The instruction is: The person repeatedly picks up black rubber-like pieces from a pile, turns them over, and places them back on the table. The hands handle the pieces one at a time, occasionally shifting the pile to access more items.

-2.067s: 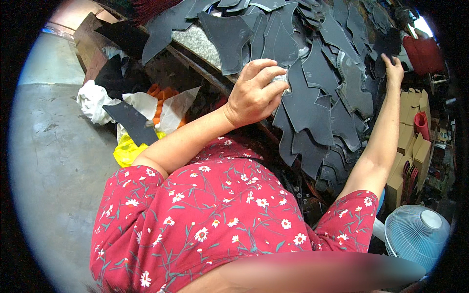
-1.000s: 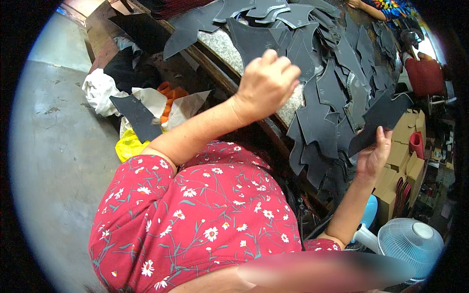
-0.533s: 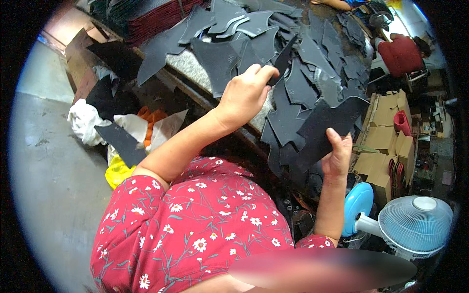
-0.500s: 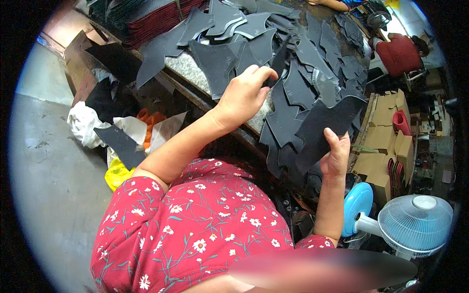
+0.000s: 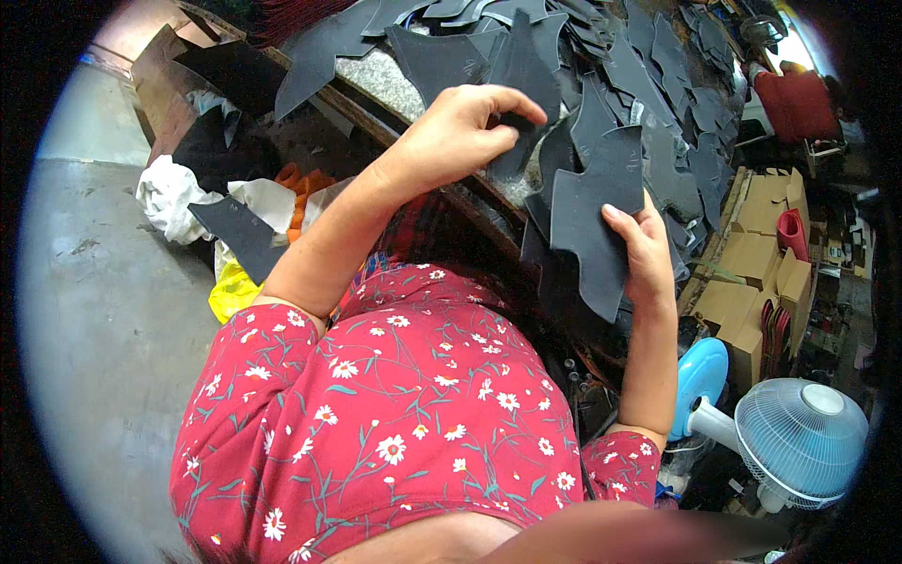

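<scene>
Resting in right hand (image 5: 646, 252): dark notched cutout (image 5: 594, 221)

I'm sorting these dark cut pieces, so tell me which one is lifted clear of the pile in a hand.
The large dark piece gripped by the right hand, held upright near the table edge; the others lie flat.

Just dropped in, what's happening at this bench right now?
A person in a red flowered top is sorting dark cut-out pieces at a workbench. The left hand pinches one dark piece near the top of the heap of similar pieces spread over the bench. The right hand holds another flat dark piece upright by its edge. A fan and cardboard boxes stand to the right.
</scene>
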Available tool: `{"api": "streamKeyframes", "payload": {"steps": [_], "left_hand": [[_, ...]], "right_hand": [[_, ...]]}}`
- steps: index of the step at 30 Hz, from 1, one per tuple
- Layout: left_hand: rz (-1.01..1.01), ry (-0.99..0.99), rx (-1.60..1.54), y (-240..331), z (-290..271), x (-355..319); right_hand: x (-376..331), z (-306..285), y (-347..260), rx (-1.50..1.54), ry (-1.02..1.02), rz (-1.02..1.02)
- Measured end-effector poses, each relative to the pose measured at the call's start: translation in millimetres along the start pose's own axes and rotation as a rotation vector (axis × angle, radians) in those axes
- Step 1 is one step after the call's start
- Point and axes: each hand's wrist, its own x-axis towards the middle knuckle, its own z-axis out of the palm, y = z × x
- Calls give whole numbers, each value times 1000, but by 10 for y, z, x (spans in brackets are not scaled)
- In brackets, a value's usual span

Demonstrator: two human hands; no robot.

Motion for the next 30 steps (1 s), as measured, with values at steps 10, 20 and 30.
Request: {"api": "streamKeyframes", "payload": {"steps": [10,20,30], "left_hand": [[259,455,247,112,-158,-51],[-150,74,-393,-38,106,-26],[-91,43,-387,-32,395,-22]], "right_hand": [[27,60,122,-34,41,15],[-87,74,-8,-8,134,-209],[-111,270,61,-61,56,-233]]}}
